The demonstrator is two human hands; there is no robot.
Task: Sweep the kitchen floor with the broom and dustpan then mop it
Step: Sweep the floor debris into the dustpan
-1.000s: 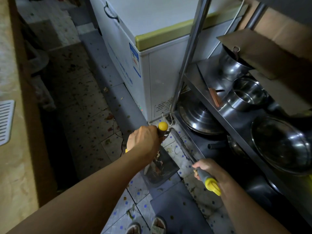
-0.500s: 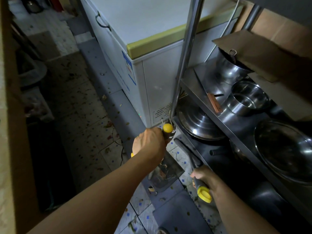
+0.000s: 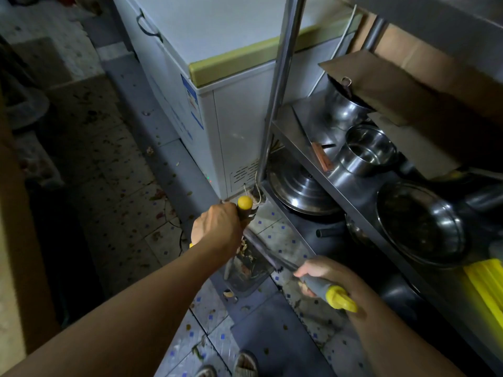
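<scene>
Broom (image 3: 275,257) in right hand (image 3: 324,276)

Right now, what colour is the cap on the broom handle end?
Yellow, on a grey handle gripped by the right hand; head view.

The person is showing two bare forearms with no sleeves reaching the wrists, and is wearing pale open-toed sandals (image 3: 236,363) with woven straps, toes peeking at the frame's bottom edge.

Tiled floor (image 3: 114,202) strewn with scraps, dustpan (image 3: 246,272) resting on it, freezer (image 3: 217,112) alongside
</scene>
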